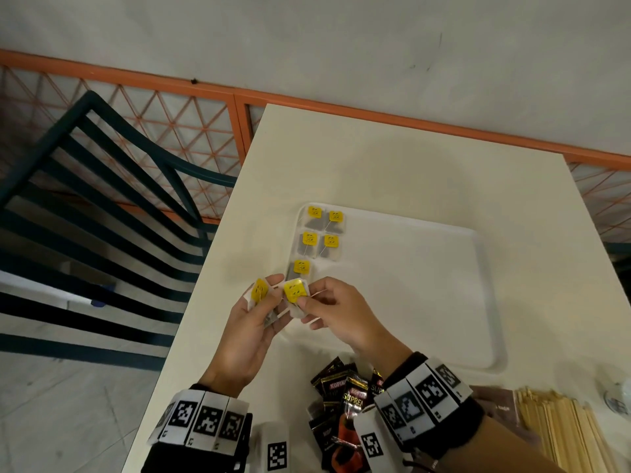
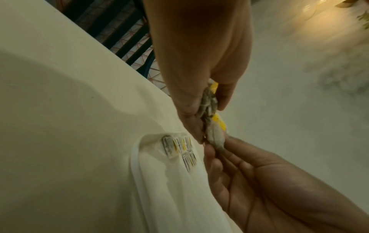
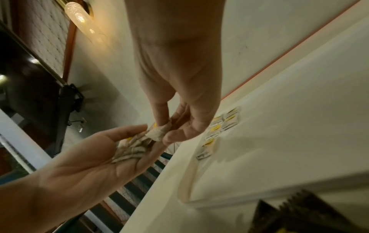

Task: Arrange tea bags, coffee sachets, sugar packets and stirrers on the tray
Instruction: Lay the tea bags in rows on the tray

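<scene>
Over the near-left corner of the tray (image 1: 491, 302), your left hand (image 1: 247, 336) cups a small stack of tea bags (image 3: 131, 151), palm up, thumb and fingers curled round it so the stack stays fanned and accessible. Your right hand (image 1: 341, 315) pinches a single tea bag (image 1: 296, 292) between thumb and forefinger, separating it from the stack. Five placed tea bags (image 1: 319, 238) already lie on the tray in two columns along its left side; the second column is one short, so the likely slot is beside the fifth bag. Coffee sachets (image 1: 345, 404) and stirrers (image 1: 560, 428) wait on the worktop (image 1: 375, 158) near you, not yet on the tray.
</scene>
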Demonstrator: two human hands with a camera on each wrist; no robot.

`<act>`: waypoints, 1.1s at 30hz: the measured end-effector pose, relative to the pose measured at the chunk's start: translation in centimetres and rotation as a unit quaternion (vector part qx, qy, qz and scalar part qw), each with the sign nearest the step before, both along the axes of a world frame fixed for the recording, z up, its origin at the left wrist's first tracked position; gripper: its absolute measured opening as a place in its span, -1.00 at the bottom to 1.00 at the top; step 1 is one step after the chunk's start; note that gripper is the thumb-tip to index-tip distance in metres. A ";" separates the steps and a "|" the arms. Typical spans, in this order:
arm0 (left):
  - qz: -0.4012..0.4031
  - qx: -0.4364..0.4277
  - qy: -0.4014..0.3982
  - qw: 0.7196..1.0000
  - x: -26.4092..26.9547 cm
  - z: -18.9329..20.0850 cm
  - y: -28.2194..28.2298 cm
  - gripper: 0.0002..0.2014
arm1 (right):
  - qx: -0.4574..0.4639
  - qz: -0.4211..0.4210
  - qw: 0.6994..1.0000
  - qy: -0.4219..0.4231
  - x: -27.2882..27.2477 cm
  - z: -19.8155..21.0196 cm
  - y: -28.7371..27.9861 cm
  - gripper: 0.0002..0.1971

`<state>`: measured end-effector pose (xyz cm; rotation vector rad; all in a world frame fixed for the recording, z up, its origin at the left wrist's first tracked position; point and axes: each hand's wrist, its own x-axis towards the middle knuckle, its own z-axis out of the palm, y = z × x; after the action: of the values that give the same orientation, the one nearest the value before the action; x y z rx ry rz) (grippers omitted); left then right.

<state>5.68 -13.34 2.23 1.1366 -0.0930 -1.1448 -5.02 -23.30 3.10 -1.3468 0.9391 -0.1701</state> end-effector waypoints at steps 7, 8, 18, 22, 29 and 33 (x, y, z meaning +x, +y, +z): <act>0.045 0.053 0.039 0.997 0.7 -0.7 0.9 -0.77 | -0.001 -0.134 0.988 0.072 -0.9 -2.8 -3.2 -0.99; 0.041 0.056 0.041 0.997 0.7 -0.8 1.0 -0.76 | 0.014 -0.153 0.985 0.075 -0.7 -3.3 -3.7 -0.98; 0.005 0.062 0.006 0.998 1.1 -1.5 1.5 -0.77 | -0.083 -0.138 0.972 0.173 1.2 -4.9 -5.6 -0.75; 0.002 0.065 -0.025 0.998 1.1 -1.9 1.4 -0.79 | -0.117 -0.123 0.969 0.182 1.5 -5.2 -5.8 -0.72; 0.006 0.074 -0.031 0.997 0.8 -1.9 0.8 -0.75 | -0.173 -0.125 0.964 0.161 0.5 -5.0 -5.4 -0.80; 0.003 0.078 -0.032 0.996 0.5 -1.5 0.3 -0.74 | -0.172 -0.077 0.978 0.095 0.1 -2.9 -3.5 -0.84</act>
<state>6.23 -13.04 0.72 1.3117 -0.0491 -1.1256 -4.88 -26.83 0.18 -1.6289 1.2154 -0.3387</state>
